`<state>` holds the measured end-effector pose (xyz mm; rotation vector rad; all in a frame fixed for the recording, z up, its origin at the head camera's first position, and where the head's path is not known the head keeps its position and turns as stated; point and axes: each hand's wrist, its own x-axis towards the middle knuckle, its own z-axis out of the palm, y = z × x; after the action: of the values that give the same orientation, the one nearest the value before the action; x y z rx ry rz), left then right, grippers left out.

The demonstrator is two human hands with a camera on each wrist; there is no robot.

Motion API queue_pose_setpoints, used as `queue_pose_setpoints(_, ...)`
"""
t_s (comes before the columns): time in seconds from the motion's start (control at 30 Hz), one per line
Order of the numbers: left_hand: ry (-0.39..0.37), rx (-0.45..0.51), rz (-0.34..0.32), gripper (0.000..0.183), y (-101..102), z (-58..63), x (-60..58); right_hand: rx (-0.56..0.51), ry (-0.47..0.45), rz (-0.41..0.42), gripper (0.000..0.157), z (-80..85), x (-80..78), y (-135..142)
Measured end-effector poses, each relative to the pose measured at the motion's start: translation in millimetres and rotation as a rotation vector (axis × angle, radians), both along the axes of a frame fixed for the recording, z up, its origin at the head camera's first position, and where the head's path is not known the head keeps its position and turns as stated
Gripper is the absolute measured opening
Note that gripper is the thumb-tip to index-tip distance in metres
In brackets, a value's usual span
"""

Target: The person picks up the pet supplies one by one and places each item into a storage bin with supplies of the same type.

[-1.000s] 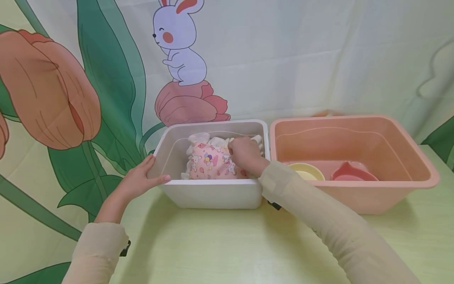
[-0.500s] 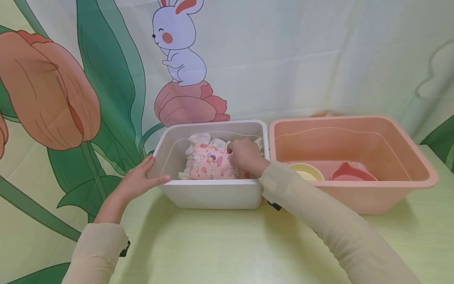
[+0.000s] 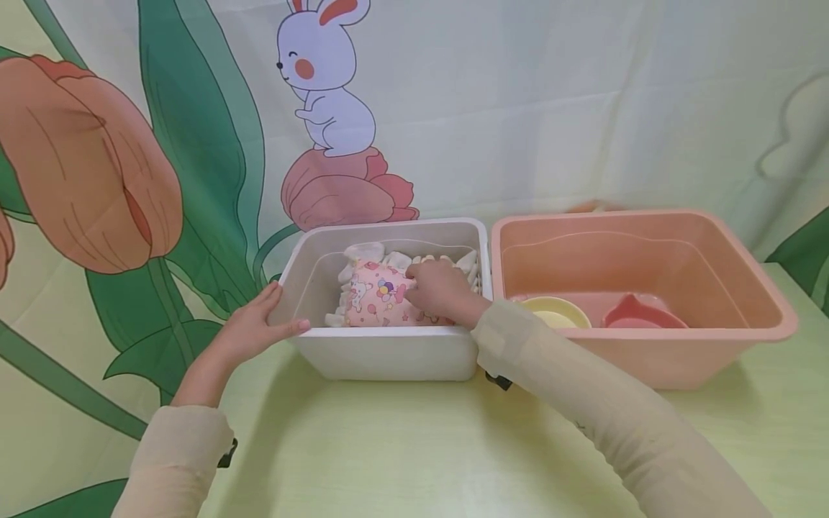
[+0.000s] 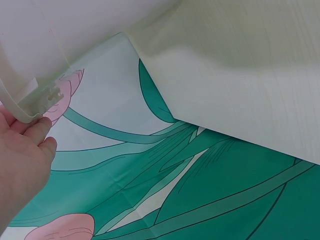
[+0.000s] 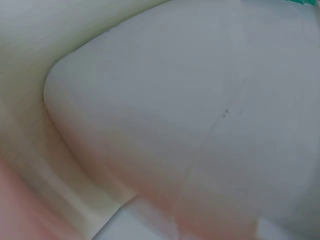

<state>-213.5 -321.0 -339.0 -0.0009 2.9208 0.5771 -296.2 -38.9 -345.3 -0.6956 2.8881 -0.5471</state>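
Observation:
My left hand [image 3: 249,331] grips the left front corner of a white plastic bin [image 3: 395,356], fingers at its side and thumb near the front rim. The left wrist view shows those fingers [image 4: 37,131] bent at the rim's edge. Inside the bin lies a pink cloth bundle [image 3: 372,302] printed with rabbits and balloons, with white crumpled pieces [image 3: 365,252] behind and around it. My right hand [image 3: 443,291] reaches over the front rim onto the bundle's right part, knuckles up. Its fingertips are hidden against the cloth, so I cannot tell whether they pinch it.
A larger pink bin [image 3: 648,345] stands close on the right, holding a yellow round dish [image 3: 557,311] and a red dish [image 3: 641,313]. Both bins stand on a pale table [image 3: 401,446], before a printed curtain [image 3: 550,108]. The right wrist view is mostly the white bin's outer wall [image 5: 165,90].
My right hand has shifted a little left over the bundle, uncovering white pieces behind it. The bundle has slid slightly right and flattened. My left hand stays on the white bin.

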Motion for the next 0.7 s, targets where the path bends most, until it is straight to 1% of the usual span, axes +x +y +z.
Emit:
queue_pose_setpoints(0.13,0.004,0.005,0.002,0.099,0,-0.9,-0.3,-0.015,-0.012,0.003,0.038,0.3,2.4,0)
queue_pose_setpoints(0.27,0.003,0.009,0.005,0.099,-1,-1.5,-1.0,-0.034,-0.027,0.037,0.038,-0.2,5.2,3)
queue_pose_setpoints(0.37,0.0,0.01,0.007,0.099,-1,-1.3,-1.2,-0.045,-0.027,0.061,0.038,-2.2,6.4,5)
queue_pose_setpoints(0.5,-0.003,0.011,0.009,0.1,0,-1.0,-1.5,-0.055,-0.019,0.071,0.037,-6.2,6.0,6)
queue_pose_setpoints(0.57,-0.003,0.009,0.008,0.1,0,-1.0,-1.4,-0.064,-0.04,0.068,0.037,-8.1,5.3,6)
queue_pose_setpoints(0.7,-0.001,0.007,0.006,0.1,0,-1.3,-1.1,-0.064,-0.111,0.058,0.043,-11.1,4.1,5)
